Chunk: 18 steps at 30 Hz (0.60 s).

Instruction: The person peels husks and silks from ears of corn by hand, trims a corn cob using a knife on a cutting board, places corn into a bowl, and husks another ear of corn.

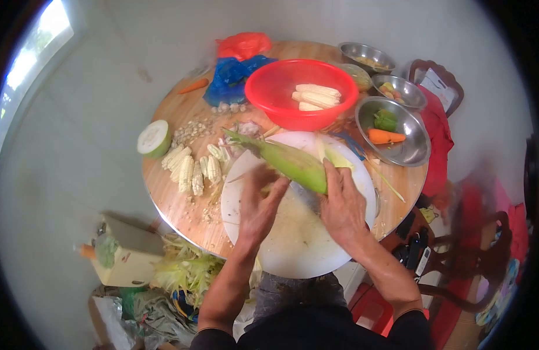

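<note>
An ear of corn in its green husk [290,162] is held slanting above a round white cutting board [292,248]. My right hand [345,207] has its fingers and thumb closed on the thick lower end of the ear. Beside the husk's underside is my left hand [259,204], thumb pointing toward the ear; its fingers are smeared by motion, so their grip is unclear. A pale green husk leaf [337,156] lies on the board behind my right hand. Under the ear, a greyish flat shape shows on the board, partly hidden.
Peeled corn pieces [186,174] lie left of the board. Behind it stands a red basin [269,111] with peeled cobs. Steel bowls, one with a carrot [386,136], are at the right. A cut gourd [154,139] sits at the left edge; husks [187,265] are piled below.
</note>
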Tool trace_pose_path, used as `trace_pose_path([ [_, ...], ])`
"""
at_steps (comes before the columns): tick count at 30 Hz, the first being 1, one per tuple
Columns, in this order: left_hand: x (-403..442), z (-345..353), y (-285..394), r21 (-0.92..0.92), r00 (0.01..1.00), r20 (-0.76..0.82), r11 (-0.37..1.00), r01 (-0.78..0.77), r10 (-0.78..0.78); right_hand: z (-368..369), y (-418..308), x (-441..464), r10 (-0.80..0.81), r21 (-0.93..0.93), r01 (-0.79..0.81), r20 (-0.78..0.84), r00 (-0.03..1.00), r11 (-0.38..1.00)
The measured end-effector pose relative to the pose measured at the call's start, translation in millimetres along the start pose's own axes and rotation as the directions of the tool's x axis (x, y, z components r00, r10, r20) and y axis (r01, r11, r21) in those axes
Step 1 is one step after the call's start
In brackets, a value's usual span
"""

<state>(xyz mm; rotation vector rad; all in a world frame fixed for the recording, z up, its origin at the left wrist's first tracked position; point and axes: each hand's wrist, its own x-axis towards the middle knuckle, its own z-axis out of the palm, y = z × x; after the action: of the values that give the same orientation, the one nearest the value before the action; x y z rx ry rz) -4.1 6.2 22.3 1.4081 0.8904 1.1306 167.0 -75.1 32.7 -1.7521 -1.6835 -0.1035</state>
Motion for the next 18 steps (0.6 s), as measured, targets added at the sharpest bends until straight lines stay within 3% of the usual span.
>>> trace_pose_path([
  [1,-1,2,-12,0.004,1.000,-0.012,1.000,0.000,0.000,9,-4,-4,0.025,0.032,-0.025,0.013,1.000,0.999],
  [3,4,10,-5,-0.458,0.960,0.111,0.844,0.278,-0.256,23,-12,-10,0.022,0.077,-0.027,0.067,0.998,0.997],
  [6,11,-8,-10,-0.398,0.959,0.179,0.876,0.274,-0.218,27,-11,-10,-0.092,0.335,0.067,0.057,0.994,0.940],
  [7,12,-12,-9,-0.371,0.957,0.211,0.889,0.267,-0.199,25,-8,-2,-0.096,0.337,0.071,0.057,0.994,0.939],
  [9,11,-18,-13,-0.334,0.956,0.240,0.910,0.245,-0.170,21,-3,15,0.029,0.477,-0.072,0.097,0.995,0.876],
  [11,9,-17,-12,-0.304,0.952,0.276,0.927,0.219,-0.135,25,-3,35,0.015,0.480,-0.020,0.014,1.000,0.877],
  [13,9,-14,-5,-0.236,0.931,0.358,0.958,0.163,-0.070,17,-12,51,0.018,0.584,-0.096,0.138,0.990,0.806],
  [18,12,-20,-7,-0.205,0.915,0.397,0.964,0.168,-0.075,13,-13,62,0.015,0.411,-0.067,0.129,0.992,0.909],
])
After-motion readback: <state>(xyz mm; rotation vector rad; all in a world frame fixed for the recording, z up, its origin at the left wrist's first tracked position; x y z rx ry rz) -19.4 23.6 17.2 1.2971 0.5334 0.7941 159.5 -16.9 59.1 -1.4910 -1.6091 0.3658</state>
